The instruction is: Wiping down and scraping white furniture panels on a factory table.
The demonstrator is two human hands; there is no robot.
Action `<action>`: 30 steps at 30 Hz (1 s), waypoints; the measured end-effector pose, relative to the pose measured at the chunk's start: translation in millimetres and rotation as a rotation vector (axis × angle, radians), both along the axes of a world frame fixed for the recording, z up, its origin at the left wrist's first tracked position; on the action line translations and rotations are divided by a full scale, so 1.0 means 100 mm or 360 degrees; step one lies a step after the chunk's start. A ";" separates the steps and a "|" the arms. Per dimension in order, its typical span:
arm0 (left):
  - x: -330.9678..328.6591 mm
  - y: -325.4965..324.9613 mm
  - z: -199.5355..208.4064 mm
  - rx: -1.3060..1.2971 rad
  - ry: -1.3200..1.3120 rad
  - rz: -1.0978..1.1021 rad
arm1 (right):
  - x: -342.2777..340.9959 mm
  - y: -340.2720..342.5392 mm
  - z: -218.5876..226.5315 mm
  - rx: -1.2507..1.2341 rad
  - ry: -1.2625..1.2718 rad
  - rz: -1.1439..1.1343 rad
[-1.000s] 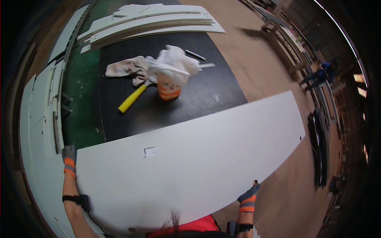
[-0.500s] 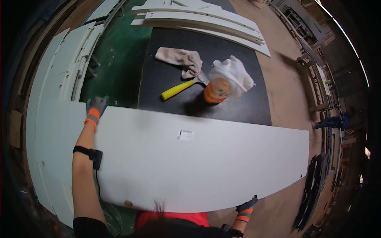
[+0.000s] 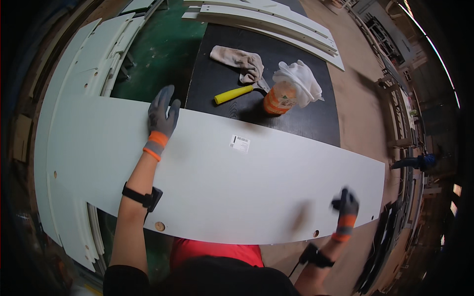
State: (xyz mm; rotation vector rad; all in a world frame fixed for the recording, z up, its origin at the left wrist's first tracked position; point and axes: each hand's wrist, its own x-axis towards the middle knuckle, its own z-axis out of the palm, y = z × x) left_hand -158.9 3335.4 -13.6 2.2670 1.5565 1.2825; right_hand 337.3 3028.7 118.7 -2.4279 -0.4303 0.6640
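White panel (image 3: 276, 182) spans the near end of the black tabletop (image 3: 316, 118). Left hand (image 3: 162, 117), previously at its left corner, is now farther right, thumb apart. Right hand (image 3: 347, 203) has left the near edge, rising above; blurred, fingers' state cannot be determined.

A strip light (image 3: 437, 53) glares at upper right; the curved edges blacken.

Left hand (image 3: 164, 116) with fingers (image 3: 165, 93) extended, thumb (image 3: 175, 107) apart, right hand (image 3: 347, 203) blurred, forearms (image 3: 140, 177) spread
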 end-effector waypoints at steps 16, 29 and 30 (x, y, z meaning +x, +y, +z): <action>1.61 -0.59 0.09 -0.0126 -0.0327 0.0112 | -0.91 2.99 0.07 0.0962 -0.1391 0.1617; 1.49 -0.78 0.25 -0.0391 -0.0124 0.0129 | 0.14 3.02 -0.35 0.1614 -0.0988 0.1374; 1.47 -0.68 0.25 -0.0319 -0.0175 0.0117 | 0.46 2.95 -0.45 0.2006 0.0493 0.0927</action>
